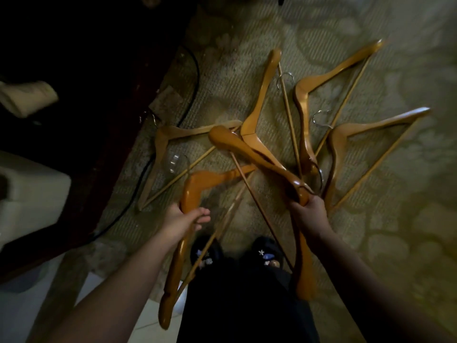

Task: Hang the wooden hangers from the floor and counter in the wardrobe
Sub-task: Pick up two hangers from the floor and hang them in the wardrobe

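Several wooden hangers lie scattered on the patterned carpet. My left hand grips one wooden hanger at its bend, lifted off the floor, its lower arm running down past my leg. My right hand grips a second hanger near its neck, its arm reaching up-left over the pile. Still on the floor are a hanger at the left, one in the middle, and two at the right. The wardrobe is out of view.
Dark wooden furniture fills the upper left, with a black cable along its base. A pale object and a white box sit at the left. My feet in dark slippers stand just below the pile.
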A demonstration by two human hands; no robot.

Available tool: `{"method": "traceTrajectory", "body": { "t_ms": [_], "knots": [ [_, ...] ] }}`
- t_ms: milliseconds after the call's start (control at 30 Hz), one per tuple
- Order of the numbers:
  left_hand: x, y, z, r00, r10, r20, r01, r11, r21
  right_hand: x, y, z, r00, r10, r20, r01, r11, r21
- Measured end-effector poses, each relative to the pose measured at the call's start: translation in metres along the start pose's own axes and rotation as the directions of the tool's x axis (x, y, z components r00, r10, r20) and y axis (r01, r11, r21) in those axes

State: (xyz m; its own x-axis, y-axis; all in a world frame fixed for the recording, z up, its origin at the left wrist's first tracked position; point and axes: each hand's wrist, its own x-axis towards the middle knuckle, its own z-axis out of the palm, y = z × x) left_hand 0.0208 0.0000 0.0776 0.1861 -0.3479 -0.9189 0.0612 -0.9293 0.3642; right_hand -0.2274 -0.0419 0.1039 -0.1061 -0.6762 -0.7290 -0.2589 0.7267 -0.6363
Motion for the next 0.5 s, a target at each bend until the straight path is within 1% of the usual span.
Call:
{"method": "traceTrajectory", "body": {
  "t_ms": [67, 167, 300, 400, 500],
  "knots": [
    [-0.038, 0.012, -0.008, 0.999, -0.013, 0.051, 0.013, 1.000, -0.002, -0.024, -0.024, -0.007, 0.996, 0.060, 0.062, -0.059, 0.998, -0.016],
    [-0.094, 0.029, -0.028, 0.997, 0.002, 0.071, 0.003, 0.997, -0.078, -0.062, -0.064, -0.021, 0.985, 0.089, 0.150, -0.072, 0.991, -0.117],
    [-0.178, 0.057, -0.058, 0.996, 0.021, 0.089, -0.008, 0.989, -0.147, -0.120, -0.125, -0.040, 0.933, 0.192, 0.304, -0.130, 0.968, -0.213],
    [-0.247, 0.079, -0.079, 0.991, 0.058, 0.117, -0.043, 0.991, -0.125, -0.169, -0.171, -0.052, 0.913, 0.239, 0.330, -0.116, 0.929, -0.351],
    [-0.320, 0.099, -0.104, 0.981, 0.101, 0.163, -0.083, 0.990, -0.115, -0.224, -0.213, -0.064, 0.923, 0.204, 0.328, -0.038, 0.893, -0.448]
  ]
}}
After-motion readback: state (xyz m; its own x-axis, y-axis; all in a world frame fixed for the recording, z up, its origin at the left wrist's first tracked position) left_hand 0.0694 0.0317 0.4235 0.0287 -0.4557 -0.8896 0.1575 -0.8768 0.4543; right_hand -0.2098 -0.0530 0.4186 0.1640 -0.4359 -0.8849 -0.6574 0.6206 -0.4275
